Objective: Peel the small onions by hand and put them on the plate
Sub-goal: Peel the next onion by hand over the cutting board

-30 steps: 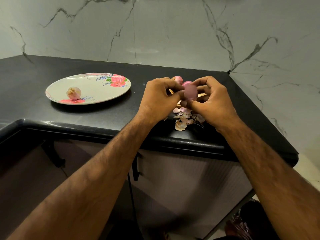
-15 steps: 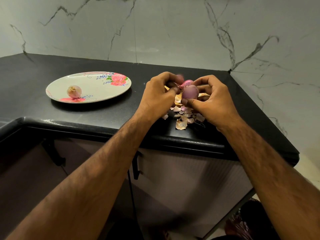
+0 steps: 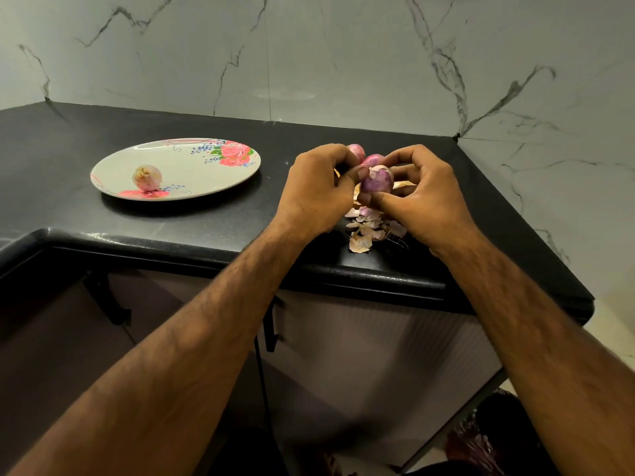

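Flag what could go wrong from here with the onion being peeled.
The small purple onion is pinched by the right hand while the left hand tugs its skin; it could slip and roll off the nearby front edge of the black stone counter. The pile of dry papery peels lies near that edge and may scatter to the floor.

Home kitchen: black countertop [image 3: 206, 228], marble backsplash [image 3: 343, 56]

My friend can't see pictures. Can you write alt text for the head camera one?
The left hand and right hand hold a small purple onion over a pile of peels on a black counter. One peeled onion sits on a flowered plate to the left.
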